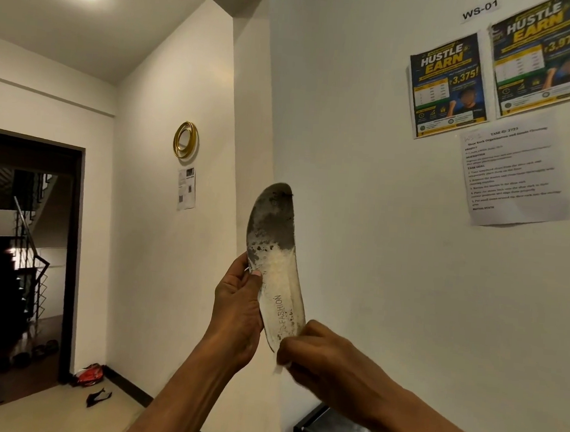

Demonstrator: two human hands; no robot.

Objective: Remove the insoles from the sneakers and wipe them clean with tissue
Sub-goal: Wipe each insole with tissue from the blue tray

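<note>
Up close, you held the insole (274, 249) upright before the wall, heel end down.
Your left hand (239, 301) gripped its middle, thumb on the face printed "FASHION". Your right hand (314, 351) curled at the heel end, pinching a scrap of white tissue (279, 368) against it. Behind, the wall carried two "HUSTLE EARN" posters (447, 88), a "WS-01" label (479, 11) and a typed sheet (512, 175).
</note>
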